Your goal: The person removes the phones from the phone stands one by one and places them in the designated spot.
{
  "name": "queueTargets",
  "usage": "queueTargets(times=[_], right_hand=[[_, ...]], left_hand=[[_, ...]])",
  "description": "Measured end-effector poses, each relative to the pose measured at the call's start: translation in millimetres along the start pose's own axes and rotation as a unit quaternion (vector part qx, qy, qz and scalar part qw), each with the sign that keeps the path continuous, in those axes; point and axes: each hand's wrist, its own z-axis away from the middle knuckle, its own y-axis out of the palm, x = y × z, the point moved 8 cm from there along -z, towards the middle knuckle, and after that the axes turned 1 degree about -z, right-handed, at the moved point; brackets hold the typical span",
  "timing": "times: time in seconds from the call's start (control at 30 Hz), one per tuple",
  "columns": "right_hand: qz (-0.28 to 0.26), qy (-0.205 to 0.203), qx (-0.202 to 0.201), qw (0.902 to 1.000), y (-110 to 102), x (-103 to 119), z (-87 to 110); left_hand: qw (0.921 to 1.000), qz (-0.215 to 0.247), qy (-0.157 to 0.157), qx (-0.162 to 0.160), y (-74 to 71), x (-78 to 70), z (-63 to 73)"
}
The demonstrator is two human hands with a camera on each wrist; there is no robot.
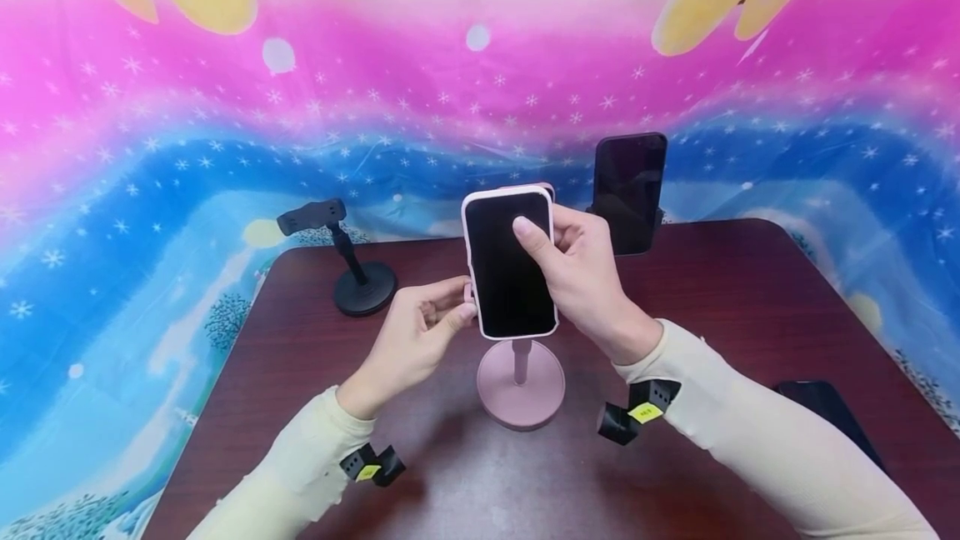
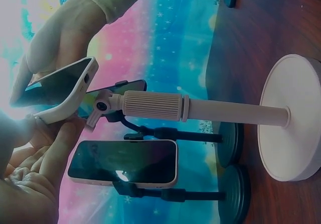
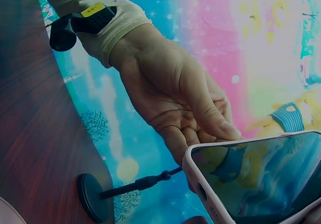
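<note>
A phone in a white-pink case, its screen dark, sits tilted at the top of a pink phone stand. My right hand grips the phone by its right side, thumb lying on the screen and the other fingers behind it. At the lower left edge, my left hand pinches a small pink clamp arm of the stand between thumb and fingers. The left wrist view shows the stand's ribbed collar and pivot beneath the phone. Most of the holder behind the phone is hidden.
A bare black stand is at the table's back left. Behind the right hand stands an upright dark phone. Another phone on a black stand shows in the left wrist view. A dark phone lies near the right forearm.
</note>
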Motion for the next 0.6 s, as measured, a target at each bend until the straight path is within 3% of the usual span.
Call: queueTargets(times=[0.6], right_hand=[[-0.030,0.013,-0.021,0.9992,-0.2,-1.7,-1.1]], left_hand=[[1.0000,0.001,0.004,-0.004,-0.1,0.0,-1.0]])
